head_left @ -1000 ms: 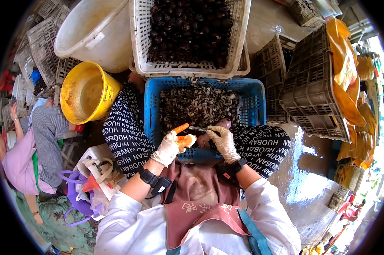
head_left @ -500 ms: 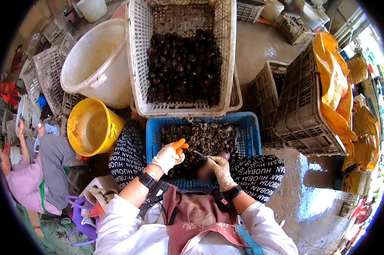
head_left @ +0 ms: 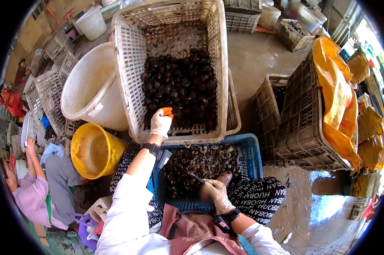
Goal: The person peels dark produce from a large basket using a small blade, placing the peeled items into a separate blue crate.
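Note:
My left hand point(head_left: 161, 122), in a white glove with orange finger covers, is over the near part of a tilted white plastic crate point(head_left: 222, 63). Its fingers are stretched out just above a heap of dark, rounded shellfish point(head_left: 181, 87), and I see nothing held in them. Below, my gloved right hand point(head_left: 217, 194) is closed on a small narrow knife point(head_left: 197, 178), its tip pointing up and left. That hand hovers over a blue basket point(head_left: 253, 157) between my knees. Small pale and dark pieces point(head_left: 200, 163) fill much of the basket.
A big white tub point(head_left: 88, 85) and a yellow bucket point(head_left: 94, 151) stand to the left. Stacked crates point(head_left: 304, 123) draped with an orange sheet point(head_left: 334, 97) rise on the right. Another person point(head_left: 35, 195) sits at the far left. The floor point(head_left: 255, 51) is wet.
My left hand has moved up and away from the blue basket to over the shellfish in the white crate. My right hand stays over the basket with the knife. The view has shifted.

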### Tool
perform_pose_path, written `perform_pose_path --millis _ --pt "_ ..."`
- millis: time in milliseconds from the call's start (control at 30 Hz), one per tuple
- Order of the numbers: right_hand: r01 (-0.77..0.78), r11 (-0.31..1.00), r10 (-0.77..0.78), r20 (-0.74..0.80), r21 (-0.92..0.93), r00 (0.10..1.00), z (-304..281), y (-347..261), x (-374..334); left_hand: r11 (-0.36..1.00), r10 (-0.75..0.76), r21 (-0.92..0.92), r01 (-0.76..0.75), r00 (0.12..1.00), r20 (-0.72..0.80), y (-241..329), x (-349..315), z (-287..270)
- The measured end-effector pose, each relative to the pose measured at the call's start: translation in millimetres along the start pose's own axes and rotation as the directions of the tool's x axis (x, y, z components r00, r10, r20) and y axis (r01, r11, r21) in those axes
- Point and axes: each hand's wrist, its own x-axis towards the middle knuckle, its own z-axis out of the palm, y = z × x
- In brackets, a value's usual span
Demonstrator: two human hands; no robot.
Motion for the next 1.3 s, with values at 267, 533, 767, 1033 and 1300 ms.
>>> perform_pose_path --millis 267,533,767,1033,1300 --pt "-0.070 0.995 0.067 0.050 0.071 0.997 -10.5 3.2 4.4 0.850 -0.102 0.519 0.085 0.995 0.003 18.1 27.5 24.2" --pt "-0.014 0.999 0.014 -0.015 -0.037 1.000 5.9 -6.1 0.6 0.812 -0.052 0.581 -0.066 0.982 0.184 32.5 -5.2 24.8" --pt "0.025 0.996 -0.027 -0.023 -0.084 0.999 4.7 -9.7 -3.3 0.506 0.287 0.701 -0.503 0.864 0.413 36.0 -24.3 27.9" --pt "0.117 0.986 -0.111 0.051 -0.122 0.993 2.7 -15.4 -9.2 0.968 -0.018 -0.219 0.121 0.907 0.420 92.6 -95.2 -20.0" --pt "0.266 0.943 -0.240 0.147 -0.200 0.960 17.5 -31.2 -15.5 0.163 -0.314 -0.567 0.808 0.587 0.746 52.1 -213.7 -63.1"
